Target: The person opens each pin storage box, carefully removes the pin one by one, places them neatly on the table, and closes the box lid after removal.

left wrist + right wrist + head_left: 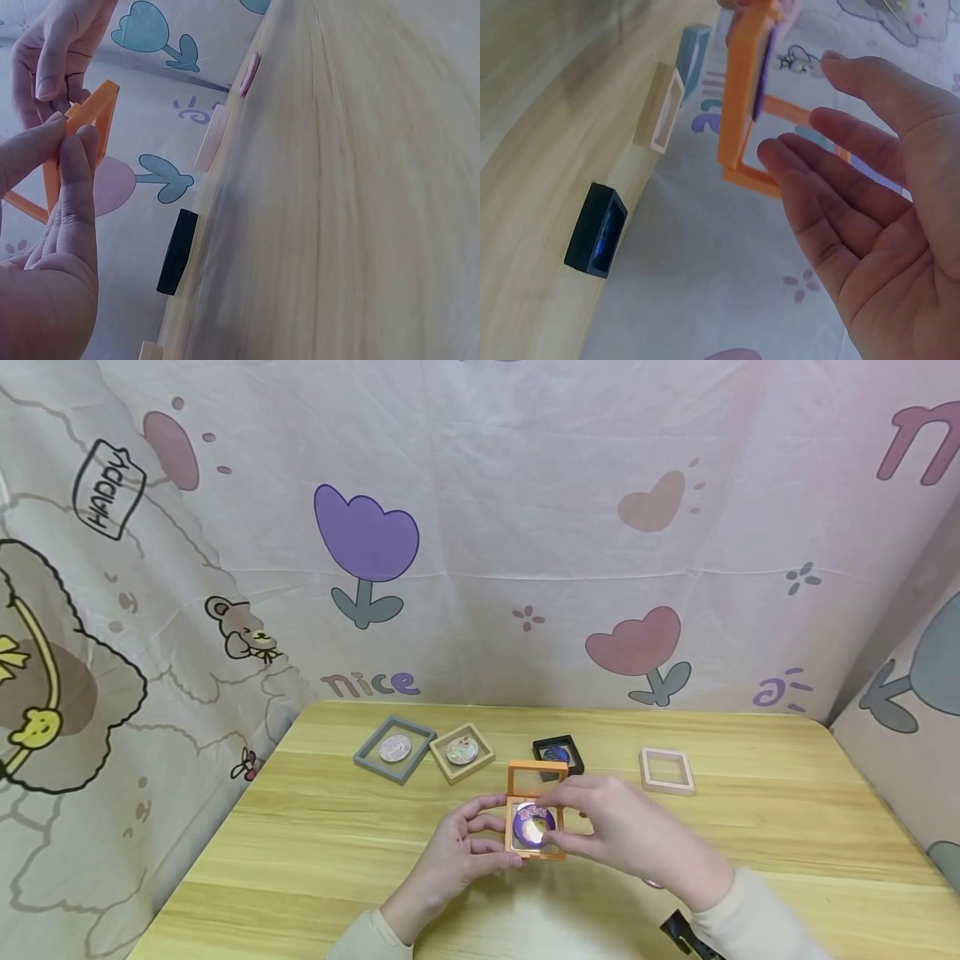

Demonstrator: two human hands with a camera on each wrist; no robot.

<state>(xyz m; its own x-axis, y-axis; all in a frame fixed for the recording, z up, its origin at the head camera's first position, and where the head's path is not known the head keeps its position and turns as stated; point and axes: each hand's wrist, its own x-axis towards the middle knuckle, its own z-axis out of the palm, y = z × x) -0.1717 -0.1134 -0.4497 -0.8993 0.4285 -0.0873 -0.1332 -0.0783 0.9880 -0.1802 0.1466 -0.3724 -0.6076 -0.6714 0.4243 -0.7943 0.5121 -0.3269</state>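
Open orange square hinged display frame (536,810), holding a round purple badge (534,823), raised above the wooden surface (315,843). Left hand (457,852) pinches its edge; right hand (622,831), fingers relaxed, touches it. A one-sided grip may let the frame tip and the badge slide out.

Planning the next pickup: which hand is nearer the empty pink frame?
Right. The right hand is at the orange case, just left of the pink frame; the left hand grips the case's far side.

I count five small display frames on my table (750,827): one grey (394,749), one tan (462,752), one black (558,754), one pink (667,771) and one orange (536,811). Four of them hold a coin.
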